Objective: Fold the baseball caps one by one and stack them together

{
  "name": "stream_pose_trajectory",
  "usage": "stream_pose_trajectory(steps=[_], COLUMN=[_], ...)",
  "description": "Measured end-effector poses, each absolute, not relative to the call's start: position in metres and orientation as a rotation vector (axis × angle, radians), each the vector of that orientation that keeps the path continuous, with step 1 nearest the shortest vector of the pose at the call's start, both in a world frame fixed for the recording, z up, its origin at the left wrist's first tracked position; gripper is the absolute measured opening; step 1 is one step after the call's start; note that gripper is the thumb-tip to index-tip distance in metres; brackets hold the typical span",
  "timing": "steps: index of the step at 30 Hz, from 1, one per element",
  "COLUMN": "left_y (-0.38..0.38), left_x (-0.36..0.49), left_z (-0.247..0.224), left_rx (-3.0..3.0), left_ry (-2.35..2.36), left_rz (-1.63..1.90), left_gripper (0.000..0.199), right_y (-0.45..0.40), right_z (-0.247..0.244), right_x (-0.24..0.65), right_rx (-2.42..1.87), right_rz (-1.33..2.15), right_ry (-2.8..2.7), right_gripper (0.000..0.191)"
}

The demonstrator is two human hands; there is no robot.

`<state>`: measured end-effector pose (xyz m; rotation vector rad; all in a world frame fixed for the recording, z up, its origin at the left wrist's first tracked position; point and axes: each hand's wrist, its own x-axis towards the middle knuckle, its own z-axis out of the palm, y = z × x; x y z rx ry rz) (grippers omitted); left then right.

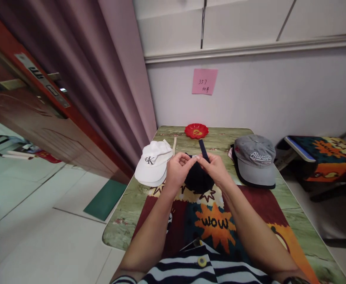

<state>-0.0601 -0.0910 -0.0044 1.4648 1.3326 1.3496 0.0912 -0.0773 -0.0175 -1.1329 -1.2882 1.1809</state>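
Gripping black cap [199, 180] by its strap [203, 148], with left hand [178, 169] and right hand [216, 169] pinched closed around a small pale piece [194, 156]. Plain, dark and rounded, with strap end projecting upright beyond fingers. Located above patterned cloth [216, 223], between white cap [152, 162] and gray cap [255, 153].

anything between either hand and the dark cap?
Nothing visible: the left hand and right hand both have fingers on the dark cap, at its far edge. The white cap sits left and the grey cap right, neither in between.

Black cap [199, 179] partly hidden
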Motion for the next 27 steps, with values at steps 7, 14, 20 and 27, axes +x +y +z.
stream_pose_trajectory(steps=[7,14,20,27], left_y=[-0.092,-0.088,-0.081,-0.081], left_x=[-0.061,-0.065,-0.074,-0.071], left_z=[-0.002,0.000,-0.008,-0.015], left_rx=[1.171,1.069,0.787,0.692], left_ry=[1.168,1.123,0.996,0.942], left_rz=[1.291,1.408,1.306,1.225], left_gripper=[0.034,0.026,0.025,0.014], right_y=[-0.080,-0.082,-0.086,-0.093], right_z=[-0.017,-0.010,-0.006,-0.011], right_x=[0.088,0.101,0.117,0.104], right_rx=[-1.127,-1.139,-1.220,-1.325], right_rz=[1.018,0.942,0.751,0.662], right_ry=[-1.445,-1.418,-1.483,-1.620], right_gripper=[0.038,0.040,0.038,0.030])
